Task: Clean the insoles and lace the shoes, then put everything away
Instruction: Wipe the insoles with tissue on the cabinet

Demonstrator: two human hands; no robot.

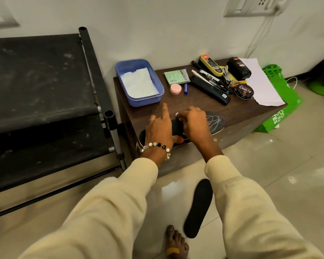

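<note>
A black insole (216, 120) lies along the front edge of the brown wooden table (247, 113), with whitish scribbled marks on its right end. My left hand (159, 130) presses down on the insole's left part, index finger pointing up. My right hand (193, 123) rests on its middle, fingers curled around something small and white that I cannot identify. A second black insole (199, 208) lies on the tiled floor between my arms.
A blue tub (138, 82) with white tissue stands at the table's back left. Behind it lie a green packet (176, 77), pink jar (175, 89), markers, shoe-polish tin (244, 91), bottles and paper (262, 85). A black rack (41, 101) stands left, a green bag (284, 107) right.
</note>
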